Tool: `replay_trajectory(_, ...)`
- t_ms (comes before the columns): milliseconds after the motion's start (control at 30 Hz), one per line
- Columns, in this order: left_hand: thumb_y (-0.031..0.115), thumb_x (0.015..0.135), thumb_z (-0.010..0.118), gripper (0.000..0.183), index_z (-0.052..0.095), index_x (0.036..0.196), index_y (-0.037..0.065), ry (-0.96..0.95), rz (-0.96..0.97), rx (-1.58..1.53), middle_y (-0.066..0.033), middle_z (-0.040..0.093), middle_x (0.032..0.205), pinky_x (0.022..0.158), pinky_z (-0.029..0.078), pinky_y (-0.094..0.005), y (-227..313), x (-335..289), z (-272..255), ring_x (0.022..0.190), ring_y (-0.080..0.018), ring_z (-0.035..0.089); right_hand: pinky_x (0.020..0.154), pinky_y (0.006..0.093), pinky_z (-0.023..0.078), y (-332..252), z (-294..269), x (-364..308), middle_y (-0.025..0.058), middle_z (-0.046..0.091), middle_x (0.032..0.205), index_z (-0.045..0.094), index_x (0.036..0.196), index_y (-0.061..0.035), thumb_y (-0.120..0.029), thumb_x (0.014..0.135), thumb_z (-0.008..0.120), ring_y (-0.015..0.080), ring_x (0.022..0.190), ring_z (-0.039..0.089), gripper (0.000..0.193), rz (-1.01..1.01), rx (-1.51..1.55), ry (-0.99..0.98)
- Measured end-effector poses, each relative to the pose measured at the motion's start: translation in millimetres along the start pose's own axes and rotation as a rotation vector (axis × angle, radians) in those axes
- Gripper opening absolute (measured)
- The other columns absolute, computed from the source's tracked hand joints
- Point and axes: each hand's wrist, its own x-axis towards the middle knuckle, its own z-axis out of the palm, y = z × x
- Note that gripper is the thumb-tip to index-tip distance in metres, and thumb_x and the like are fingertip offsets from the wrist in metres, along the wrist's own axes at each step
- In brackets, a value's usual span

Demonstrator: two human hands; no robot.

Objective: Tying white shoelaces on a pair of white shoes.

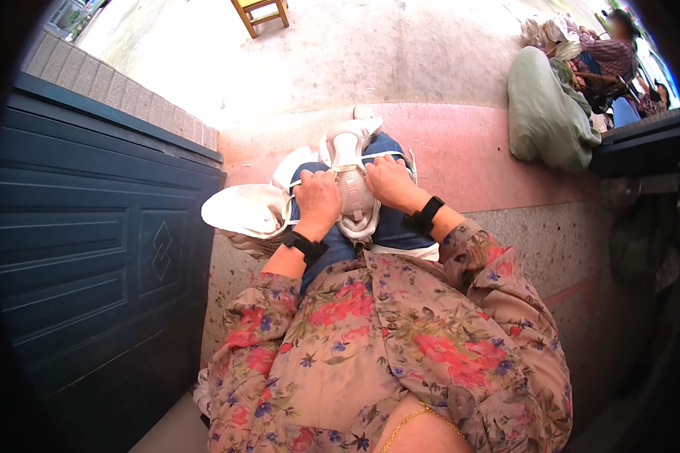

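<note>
A white shoe [357,192] lies on my lap over blue jeans, its tongue and mesh front between my hands. My left hand [317,198] is closed at the shoe's left side, pinching a white shoelace. On the other side my right hand [390,181] is closed too, with a white lace [378,155] running at its fingers. Loose lace ends hang beside both hands. The fingertips are partly hidden, so the exact grip does not show. Black bands circle both wrists.
White rounded pieces [242,211], perhaps shoe parts, are stacked left of my knees. A dark blue panelled door [91,241] stands at left. A pale green sack [545,109] rests at right, with seated people beyond. A wooden stool [263,16] stands far ahead.
</note>
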Motion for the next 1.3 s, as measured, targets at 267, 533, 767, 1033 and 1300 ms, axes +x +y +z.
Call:
replay_trajectory(267,0.015,0.072,0.059,0.02,0.064,0.085,0.0,-0.054,0.039,-0.452,-0.0147,0.062,0.08,0.075,0.043,-0.0378,-15,8,0,0.08,-0.0323,0.053,0.072,0.0412,0.041,20,15,-8,0.0159,0.055,0.087,0.059,0.087,-0.0028,-0.012,0.079,0.049,0.0313,0.085,0.052,0.015,-0.084,0.273,0.07)
replay_trajectory(533,0.015,0.069,0.062,0.017,0.063,0.078,0.0,-0.231,0.129,-0.359,-0.0156,0.06,0.074,0.069,0.045,-0.0376,3,58,-2,0.076,-0.0324,0.055,0.072,0.0361,0.043,1,14,-12,0.0124,0.056,0.081,0.058,0.085,-0.0012,-0.007,0.076,0.055,0.0297,0.082,0.052,0.012,-0.047,0.521,0.34)
replay_trajectory(767,0.007,0.069,0.058,0.009,0.054,0.067,0.0,0.154,0.338,-0.098,-0.016,0.057,0.07,0.068,0.045,-0.0386,4,54,4,0.081,-0.0329,0.052,0.068,0.0337,0.041,-1,3,-6,0.0073,0.055,0.076,0.058,0.084,-0.0066,-0.01,0.069,0.056,0.023,0.079,0.052,0.015,-0.224,0.141,0.296)
replay_trajectory(1033,0.008,0.07,0.063,0.01,0.057,0.072,0.0,-0.28,-0.152,-1.046,-0.0041,0.058,0.069,0.058,0.045,-0.0263,5,69,-1,0.062,-0.0144,0.054,0.07,0.0313,0.035,14,-1,9,0.0048,0.05,0.081,0.056,0.07,-0.0091,-0.013,0.068,0.053,0.0203,0.084,0.049,0.005,-0.483,-0.083,0.272)
replay_trajectory(1300,0.015,0.072,0.064,0.017,0.064,0.076,-0.002,-0.583,0.009,-0.911,-0.0045,0.061,0.065,0.058,0.043,-0.0253,25,81,1,0.061,-0.0111,0.055,0.057,0.0314,0.04,6,-187,-18,0.006,0.046,0.07,0.051,0.081,-0.005,0.0,0.078,0.047,0.0223,0.064,0.047,0.007,-0.501,0.245,1.205)
